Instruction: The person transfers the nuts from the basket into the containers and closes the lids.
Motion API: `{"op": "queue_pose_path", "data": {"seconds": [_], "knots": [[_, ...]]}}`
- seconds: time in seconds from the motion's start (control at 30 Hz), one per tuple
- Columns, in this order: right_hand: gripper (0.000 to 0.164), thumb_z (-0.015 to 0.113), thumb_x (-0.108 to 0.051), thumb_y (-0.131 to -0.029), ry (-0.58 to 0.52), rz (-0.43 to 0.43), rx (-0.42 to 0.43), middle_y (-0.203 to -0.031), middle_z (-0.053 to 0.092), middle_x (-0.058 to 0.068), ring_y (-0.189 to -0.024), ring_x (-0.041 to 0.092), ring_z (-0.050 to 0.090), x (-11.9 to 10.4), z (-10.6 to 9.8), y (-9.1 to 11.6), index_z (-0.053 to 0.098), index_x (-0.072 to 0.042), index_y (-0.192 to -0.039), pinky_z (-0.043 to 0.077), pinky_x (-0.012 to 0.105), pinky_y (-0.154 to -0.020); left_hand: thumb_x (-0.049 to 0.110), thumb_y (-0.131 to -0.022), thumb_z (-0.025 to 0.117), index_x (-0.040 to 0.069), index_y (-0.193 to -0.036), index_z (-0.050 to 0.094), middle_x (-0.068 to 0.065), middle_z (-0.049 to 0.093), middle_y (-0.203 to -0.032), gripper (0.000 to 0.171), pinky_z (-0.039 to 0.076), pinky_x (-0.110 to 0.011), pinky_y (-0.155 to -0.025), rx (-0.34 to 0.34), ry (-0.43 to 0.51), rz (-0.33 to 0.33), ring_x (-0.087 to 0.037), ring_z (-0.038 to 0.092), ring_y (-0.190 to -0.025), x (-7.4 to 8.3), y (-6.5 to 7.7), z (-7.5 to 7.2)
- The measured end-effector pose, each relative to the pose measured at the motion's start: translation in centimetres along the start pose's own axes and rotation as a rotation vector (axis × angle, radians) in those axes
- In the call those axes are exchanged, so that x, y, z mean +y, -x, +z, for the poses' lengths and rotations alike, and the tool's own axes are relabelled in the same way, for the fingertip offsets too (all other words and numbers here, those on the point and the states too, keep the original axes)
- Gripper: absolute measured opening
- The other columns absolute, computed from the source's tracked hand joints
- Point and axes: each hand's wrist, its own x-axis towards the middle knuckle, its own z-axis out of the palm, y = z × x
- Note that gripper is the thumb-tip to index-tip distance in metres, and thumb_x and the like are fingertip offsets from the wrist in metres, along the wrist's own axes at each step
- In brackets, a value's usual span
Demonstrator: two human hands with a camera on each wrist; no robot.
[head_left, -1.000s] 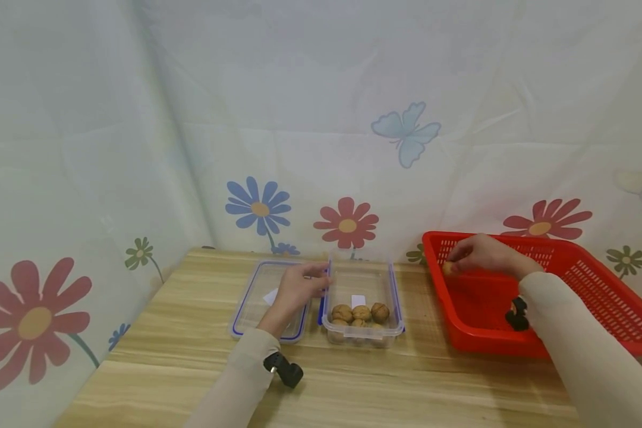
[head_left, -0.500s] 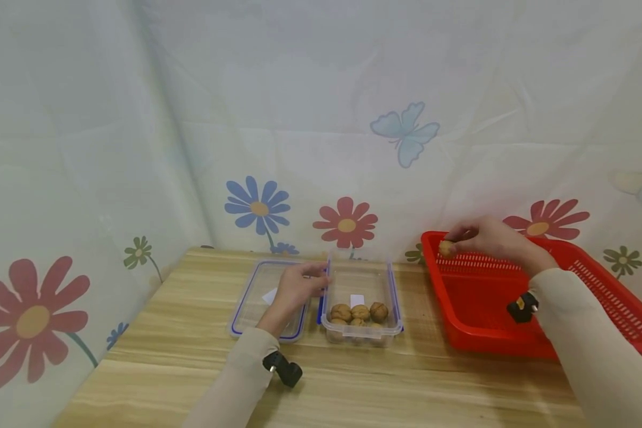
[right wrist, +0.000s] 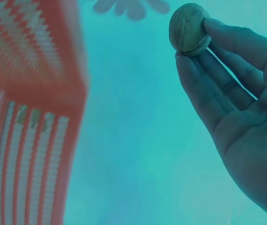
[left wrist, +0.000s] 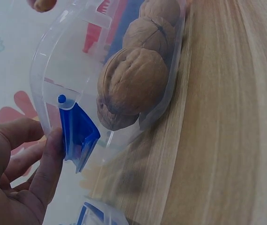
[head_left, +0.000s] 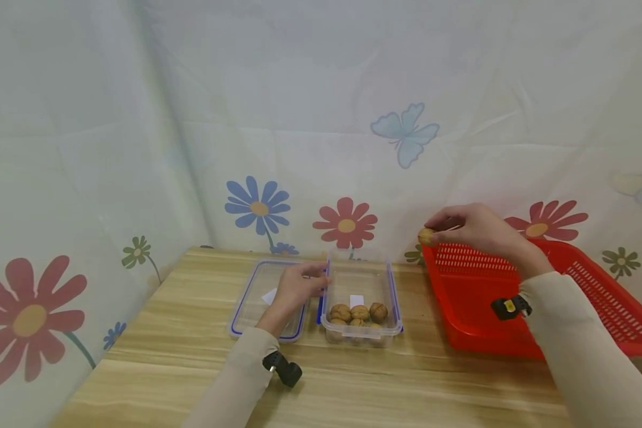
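My right hand (head_left: 478, 229) pinches a walnut (head_left: 425, 236) between thumb and fingertips, held up beside the basket's left rim. The right wrist view shows that same walnut (right wrist: 188, 29) at the ends of the fingers. In the middle of the table stands a clear plastic food container (head_left: 361, 333) without its lid on. Several walnuts (head_left: 360, 313) lie in its near end, beside a small white label. At the container's left rim, my left hand (head_left: 299, 286) grips the edge. Its thumb and fingers sit on the rim by a blue latch (left wrist: 78, 136) in the left wrist view.
A clear lid (head_left: 252, 315) with a blue seal lies left of the container, partly under the left hand. On the right stands a red plastic basket (head_left: 473, 300) with slotted walls. A flower-patterned curtain (head_left: 299, 148) hangs behind the wooden table (head_left: 353, 386).
My right hand has lifted the walnut up out of the basket and carried it left past the rim. The left hand and the container have stayed in place.
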Motion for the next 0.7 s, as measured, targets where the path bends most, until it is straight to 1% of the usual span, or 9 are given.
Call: {"op": "queue_pose_path", "data": {"seconds": [0.1, 0.23, 0.37, 0.5, 0.63, 0.7], "knots": [[0.034, 0.079, -0.023, -0.099, -0.009, -0.037, 0.029, -0.122, 0.075, 0.010, -0.108, 0.028, 0.069, -1.3, 0.7, 0.0, 0.075, -0.009, -0.130, 0.061, 0.047, -0.097, 0.002, -0.096, 0.076, -0.001, -0.133, 0.072, -0.016, 0.072, -0.109, 0.038, 0.067, -0.034, -0.080, 0.000, -0.004, 0.005, -0.026, 0.077, -0.089, -0.1, -0.1, 0.0], [0.031, 0.080, -0.021, -0.098, -0.031, -0.087, 0.058, -0.118, 0.076, 0.007, -0.105, 0.026, 0.069, -2.5, 2.1, -0.1, 0.076, -0.009, -0.126, 0.060, 0.036, -0.093, 0.001, -0.096, 0.075, -0.001, -0.134, 0.071, -0.016, 0.072, -0.110, 0.038, 0.067, -0.034, -0.081, -0.003, -0.002, 0.015, -0.027, 0.077, -0.091, -0.3, -0.1, -0.1], [0.030, 0.081, -0.016, -0.097, -0.115, -0.133, 0.067, -0.115, 0.076, 0.008, -0.102, 0.026, 0.071, -3.4, 3.9, -0.1, 0.076, -0.007, -0.125, 0.061, 0.029, -0.090, 0.001, -0.096, 0.075, -0.002, -0.134, 0.071, -0.017, 0.072, -0.110, 0.039, 0.067, -0.034, -0.081, -0.006, 0.003, 0.019, -0.028, 0.077, -0.091, -0.5, -0.2, -0.1], [0.028, 0.080, -0.013, -0.097, -0.210, -0.167, 0.060, -0.112, 0.077, 0.009, -0.100, 0.028, 0.073, -4.0, 5.9, -0.4, 0.076, -0.005, -0.124, 0.064, 0.032, -0.088, 0.002, -0.095, 0.076, -0.002, -0.133, 0.071, -0.017, 0.072, -0.111, 0.039, 0.067, -0.033, -0.080, -0.005, 0.000, 0.018, -0.028, 0.077, -0.091, -0.5, -0.3, -0.1], [0.028, 0.081, -0.013, -0.096, -0.241, -0.200, 0.057, -0.112, 0.077, 0.007, -0.103, 0.028, 0.072, -4.4, 7.8, -0.9, 0.077, -0.006, -0.122, 0.064, 0.037, -0.090, 0.002, -0.095, 0.077, -0.001, -0.132, 0.072, -0.017, 0.073, -0.112, 0.038, 0.067, -0.033, -0.079, -0.004, -0.005, 0.023, -0.027, 0.077, -0.091, -0.5, -0.3, 0.0], [0.028, 0.082, -0.014, -0.096, -0.258, -0.201, 0.052, -0.113, 0.077, 0.005, -0.104, 0.027, 0.072, -4.6, 8.6, -1.1, 0.077, -0.008, -0.122, 0.064, 0.039, -0.091, 0.002, -0.095, 0.077, -0.001, -0.132, 0.072, -0.017, 0.073, -0.112, 0.038, 0.067, -0.033, -0.079, -0.005, -0.004, 0.026, -0.027, 0.077, -0.091, -0.5, -0.3, 0.0]]}}
